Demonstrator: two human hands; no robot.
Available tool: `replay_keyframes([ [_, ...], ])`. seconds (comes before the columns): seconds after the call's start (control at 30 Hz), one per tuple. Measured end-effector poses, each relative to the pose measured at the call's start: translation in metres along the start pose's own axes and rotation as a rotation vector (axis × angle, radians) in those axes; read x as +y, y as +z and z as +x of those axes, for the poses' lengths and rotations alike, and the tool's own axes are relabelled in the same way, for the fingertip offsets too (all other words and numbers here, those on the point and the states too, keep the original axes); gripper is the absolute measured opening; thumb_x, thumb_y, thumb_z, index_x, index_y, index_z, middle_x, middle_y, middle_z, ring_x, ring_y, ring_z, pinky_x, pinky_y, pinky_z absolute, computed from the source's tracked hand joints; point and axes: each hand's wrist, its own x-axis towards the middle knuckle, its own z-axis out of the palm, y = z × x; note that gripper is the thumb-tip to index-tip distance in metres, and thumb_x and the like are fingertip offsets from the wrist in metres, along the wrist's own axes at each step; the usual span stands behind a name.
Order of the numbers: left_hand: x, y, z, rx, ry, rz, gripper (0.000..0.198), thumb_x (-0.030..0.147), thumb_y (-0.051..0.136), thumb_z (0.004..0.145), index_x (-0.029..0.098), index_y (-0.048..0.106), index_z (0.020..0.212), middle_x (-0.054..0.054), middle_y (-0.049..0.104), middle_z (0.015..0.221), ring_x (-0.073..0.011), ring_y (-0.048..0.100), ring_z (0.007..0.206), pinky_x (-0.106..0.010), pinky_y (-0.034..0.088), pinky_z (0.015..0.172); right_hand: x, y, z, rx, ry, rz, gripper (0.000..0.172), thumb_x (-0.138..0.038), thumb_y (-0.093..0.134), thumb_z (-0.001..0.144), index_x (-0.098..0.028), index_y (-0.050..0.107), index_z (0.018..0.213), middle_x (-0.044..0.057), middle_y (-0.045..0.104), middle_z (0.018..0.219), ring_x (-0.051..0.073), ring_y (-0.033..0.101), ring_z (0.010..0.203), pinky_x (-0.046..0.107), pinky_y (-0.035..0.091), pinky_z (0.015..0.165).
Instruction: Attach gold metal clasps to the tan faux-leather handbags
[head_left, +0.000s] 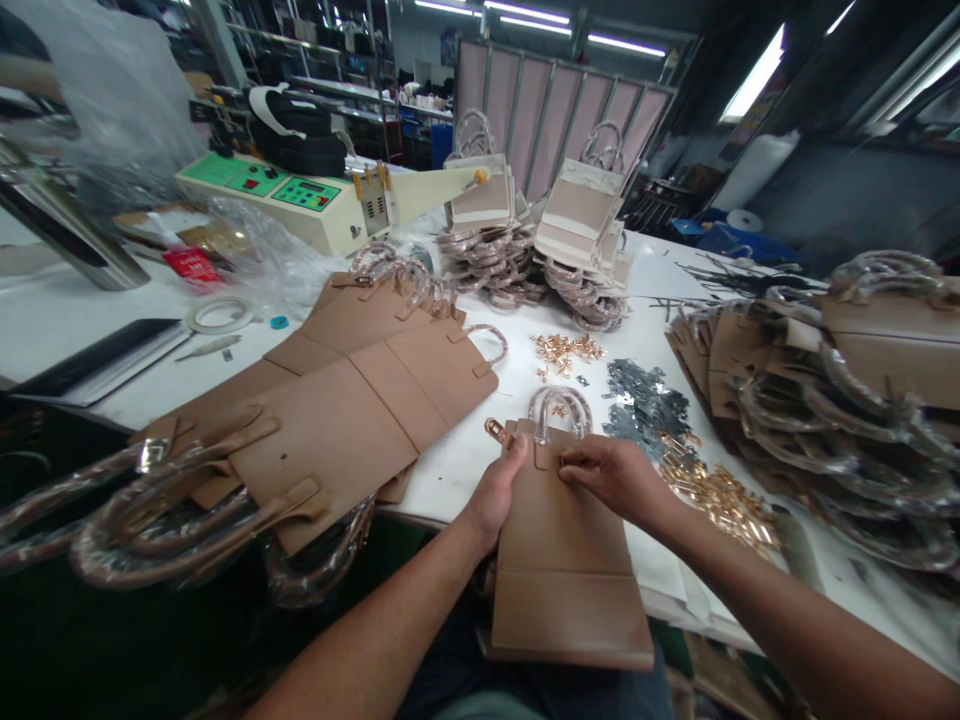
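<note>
A brown handbag panel with a plastic-wrapped handle lies in front of me, its lower end over my lap. My left hand grips its left edge, thumb on top, beside a gold clasp on a short tab. Over the panel's upper right part, near the handle base, my right hand is closed with the fingertips pinched; whatever is between them is too small to make out. Beyond the panel are a pile of small gold fittings, thin grey metal plates and longer gold pieces.
More brown panels lie stacked at left, their wrapped handles overhanging the table edge. Another stack stands at right. Lighter bag pieces are piled at the back. A machine with green panels, a tape roll and a notebook sit left.
</note>
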Motion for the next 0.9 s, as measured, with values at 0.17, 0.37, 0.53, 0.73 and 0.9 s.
replay_keyframes([
  [0.17,0.003,0.004,-0.002,0.026,0.026,0.027,0.061,0.060,0.059,0.097,0.009,0.069,0.129,-0.019,0.078,0.112,-0.0353,0.072,0.114,-0.046,0.052,0.108,-0.009,-0.001,0.002,-0.053,-0.130,-0.132,0.021,-0.022,0.061,0.093,-0.021,0.072,0.075,0.004,0.068,0.082,0.018,0.063,0.077,0.028,0.045,0.071],
  [0.37,0.001,0.005,-0.002,0.047,0.001,0.007,0.063,0.061,0.058,0.097,0.009,0.068,0.130,-0.019,0.077,0.113,-0.0356,0.072,0.114,-0.047,0.052,0.109,-0.005,0.000,-0.005,0.015,-0.114,-0.079,0.017,-0.024,0.061,0.095,-0.024,0.078,0.097,0.003,0.075,0.092,0.019,0.068,0.082,0.028,0.049,0.076],
  [0.53,0.003,0.011,-0.003,0.020,-0.011,-0.026,0.062,0.059,0.057,0.097,0.011,0.065,0.136,-0.019,0.076,0.119,-0.0360,0.070,0.117,-0.048,0.051,0.110,-0.013,0.014,-0.004,0.035,-0.131,-0.423,0.021,-0.016,0.058,0.094,-0.022,0.077,0.089,0.007,0.074,0.092,0.021,0.067,0.083,0.027,0.044,0.070],
  [0.73,0.003,0.010,-0.002,0.074,-0.036,-0.010,0.069,0.064,0.056,0.096,0.008,0.064,0.136,-0.020,0.077,0.116,-0.0371,0.072,0.114,-0.049,0.053,0.108,0.002,0.006,-0.002,0.061,-0.124,0.009,0.018,-0.021,0.066,0.093,-0.023,0.079,0.104,0.005,0.072,0.098,0.020,0.068,0.088,0.028,0.050,0.080],
  [0.9,0.003,0.006,-0.003,0.015,-0.014,-0.008,0.064,0.060,0.057,0.097,0.010,0.064,0.137,-0.018,0.076,0.118,-0.0357,0.072,0.113,-0.048,0.054,0.107,0.013,-0.012,-0.002,0.089,-0.092,0.128,0.037,-0.023,0.076,0.084,-0.024,0.075,0.122,0.007,0.068,0.115,0.018,0.064,0.088,0.030,0.051,0.083],
])
